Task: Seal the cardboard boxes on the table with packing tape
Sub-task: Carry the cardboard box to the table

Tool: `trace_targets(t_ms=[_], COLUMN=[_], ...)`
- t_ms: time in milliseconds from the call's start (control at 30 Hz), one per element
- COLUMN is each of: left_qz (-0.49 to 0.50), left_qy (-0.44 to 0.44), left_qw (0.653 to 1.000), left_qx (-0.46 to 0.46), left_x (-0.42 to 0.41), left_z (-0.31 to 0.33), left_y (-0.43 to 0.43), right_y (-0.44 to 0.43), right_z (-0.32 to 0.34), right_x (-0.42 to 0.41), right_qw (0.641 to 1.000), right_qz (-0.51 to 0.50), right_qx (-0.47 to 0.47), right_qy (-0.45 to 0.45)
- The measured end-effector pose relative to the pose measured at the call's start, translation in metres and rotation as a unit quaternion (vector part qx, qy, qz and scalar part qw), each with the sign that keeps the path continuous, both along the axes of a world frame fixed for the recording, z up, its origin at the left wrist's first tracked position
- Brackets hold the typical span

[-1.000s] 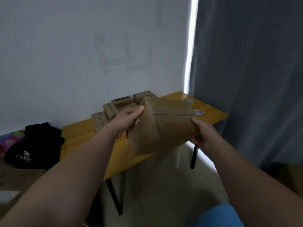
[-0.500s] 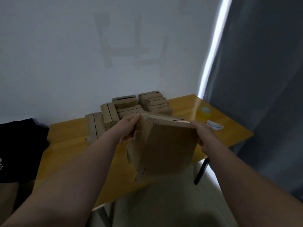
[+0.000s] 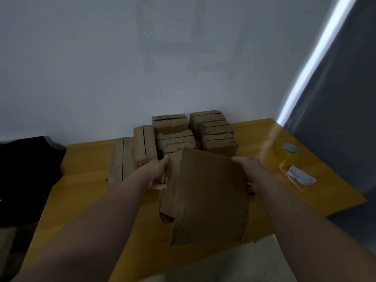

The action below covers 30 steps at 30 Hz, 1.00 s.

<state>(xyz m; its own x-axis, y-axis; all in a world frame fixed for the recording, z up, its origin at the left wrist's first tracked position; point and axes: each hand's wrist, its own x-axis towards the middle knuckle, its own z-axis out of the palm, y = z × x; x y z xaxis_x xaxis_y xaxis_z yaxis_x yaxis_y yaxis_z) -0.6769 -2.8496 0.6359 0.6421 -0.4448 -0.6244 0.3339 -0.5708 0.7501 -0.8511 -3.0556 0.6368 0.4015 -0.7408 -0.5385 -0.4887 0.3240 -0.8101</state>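
I hold a brown cardboard box (image 3: 205, 198) over the near middle of the yellow table (image 3: 85, 186). Its broad face tilts toward me and its lower edge is ragged. My left hand (image 3: 157, 174) grips the box's upper left side. My right hand (image 3: 248, 169) grips its upper right corner. A roll of clear packing tape (image 3: 288, 153) stands on the table to the right, apart from both hands. Several more cardboard boxes (image 3: 177, 137) are stacked at the back of the table against the wall.
A white slip of paper (image 3: 301, 177) and a thin orange stick (image 3: 290, 179) lie near the tape. A dark bag (image 3: 26, 176) sits left of the table. A grey curtain (image 3: 345, 98) hangs at the right, with pale floor below the table's near edge.
The box has come lower and closer to the table, its broad face turned more toward me. My view has shifted so the table sits more centred and the tape roll is plainly seen.
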Motion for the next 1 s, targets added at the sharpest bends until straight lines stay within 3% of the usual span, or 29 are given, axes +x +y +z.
trace_targets(t_ms=[167, 367, 633, 1000], left_qz=[0.006, 0.002, 0.07, 0.13], left_qy=[0.001, -0.01, 0.03, 0.056], left_qw=[1.0, 0.998, 0.989, 0.982], left_qx=[0.028, 0.07, 0.127, 0.125], left_x=[0.004, 0.001, -0.036, -0.091], left_z=[-0.011, -0.022, -0.022, -0.024], left_y=[-0.017, -0.039, -0.068, -0.044], right_y=[-0.031, -0.083, -0.141, -0.138], right_z=[-0.013, -0.025, -0.023, -0.028], right_x=[0.013, 0.032, 0.03, 0.037], right_qw=[1.0, 0.988, 0.954, 0.926], right_qz=[0.015, 0.141, 0.285, 0.349], right_qx=[0.013, 0.067, 0.094, 0.137], right_qy=[0.016, 0.022, 0.002, 0.043])
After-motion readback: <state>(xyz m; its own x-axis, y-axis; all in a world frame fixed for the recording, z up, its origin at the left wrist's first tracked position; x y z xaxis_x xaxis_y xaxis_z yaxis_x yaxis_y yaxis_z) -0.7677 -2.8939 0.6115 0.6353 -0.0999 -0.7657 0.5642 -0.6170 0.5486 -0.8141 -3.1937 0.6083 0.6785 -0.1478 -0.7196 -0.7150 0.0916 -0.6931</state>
